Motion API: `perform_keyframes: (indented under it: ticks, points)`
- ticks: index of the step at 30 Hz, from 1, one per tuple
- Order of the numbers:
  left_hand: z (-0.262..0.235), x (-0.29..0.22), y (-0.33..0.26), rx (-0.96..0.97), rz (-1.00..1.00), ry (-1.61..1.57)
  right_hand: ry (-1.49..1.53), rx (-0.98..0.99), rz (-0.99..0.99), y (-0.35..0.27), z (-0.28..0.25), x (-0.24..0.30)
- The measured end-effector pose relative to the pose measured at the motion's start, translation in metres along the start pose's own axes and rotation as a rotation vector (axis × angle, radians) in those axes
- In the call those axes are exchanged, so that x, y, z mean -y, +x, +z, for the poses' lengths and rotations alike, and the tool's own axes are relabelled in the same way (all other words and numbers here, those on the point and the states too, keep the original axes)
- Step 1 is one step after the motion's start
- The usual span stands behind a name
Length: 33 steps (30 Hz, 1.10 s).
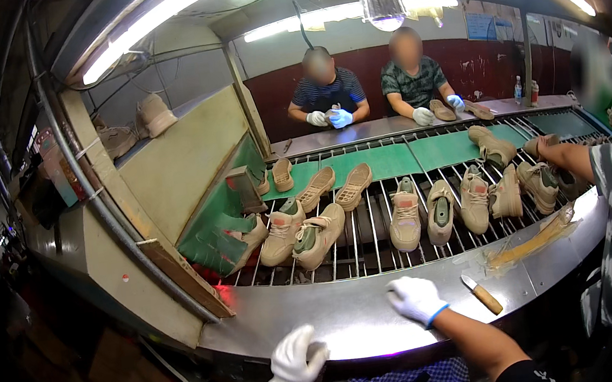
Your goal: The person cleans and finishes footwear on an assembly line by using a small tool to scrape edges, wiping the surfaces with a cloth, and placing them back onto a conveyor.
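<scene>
My left hand (296,360), in a white glove, hovers at the near edge of the metal ledge (259,311). Its fingers are loosely curved with the thumb apart, and it holds nothing. On the ledge rests my right hand (416,300), also gloved, palm down with its fingers stretched out and empty. A knife (484,295) with a wooden handle lies just to its right. Beyond the hands, beige sneakers with green inserts stand on the roller conveyor (369,255); the nearest are a tilted sneaker (320,236) and an upright sneaker (404,218).
Beige shoe soles (354,186) lie behind the sneakers, near a green belt strip (377,162). Two gloved co-workers sit across the line; another person's arm (567,157) reaches in among shoes at right. A metal pipe (110,211) and wooden post bound the left. Yellowish tape (531,242) covers the ledge at right.
</scene>
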<state>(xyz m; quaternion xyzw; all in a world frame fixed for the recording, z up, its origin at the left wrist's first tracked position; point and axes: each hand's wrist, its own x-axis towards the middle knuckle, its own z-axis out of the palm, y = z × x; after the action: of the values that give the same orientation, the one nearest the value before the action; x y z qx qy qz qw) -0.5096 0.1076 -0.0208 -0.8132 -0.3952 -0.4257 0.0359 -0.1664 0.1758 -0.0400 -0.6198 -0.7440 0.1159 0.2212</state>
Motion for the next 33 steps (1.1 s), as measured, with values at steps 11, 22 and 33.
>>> perform_keyframes:
  ticks: [11,22,33]
  points:
    - [0.101,0.184,0.227,0.125,0.148,0.476,0.152,0.062,-0.065,0.11,0.053,0.001]
    - [0.256,0.314,0.331,0.787,0.12,0.739,0.249,0.143,-0.112,0.126,0.078,-0.009]
    - [0.315,0.285,0.4,0.748,-0.048,0.647,0.393,0.065,-0.147,0.132,0.059,-0.01]
